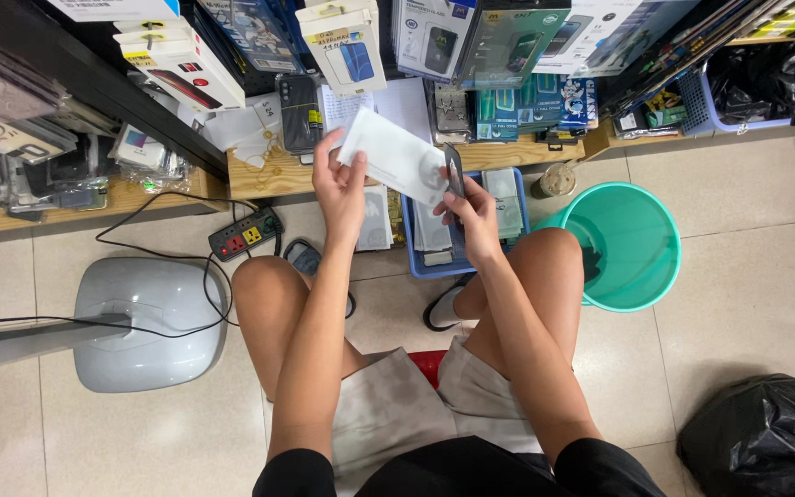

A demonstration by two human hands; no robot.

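My left hand (339,181) grips the upper left end of a flat white packet (392,154), held tilted in front of a low wooden shelf. At the packet's lower right end, my right hand (473,213) pinches a thin dark phone case (454,170). Both hands hover above a blue tray (413,248) filled with flat packets, which stands on the floor between my knees.
A teal bucket (632,244) stands right of my right knee. A power strip (246,233) with a black cable and a grey fan base (154,317) lie to the left. A black bag (766,437) sits at lower right. Shelves of boxed phone accessories (347,41) fill the top.
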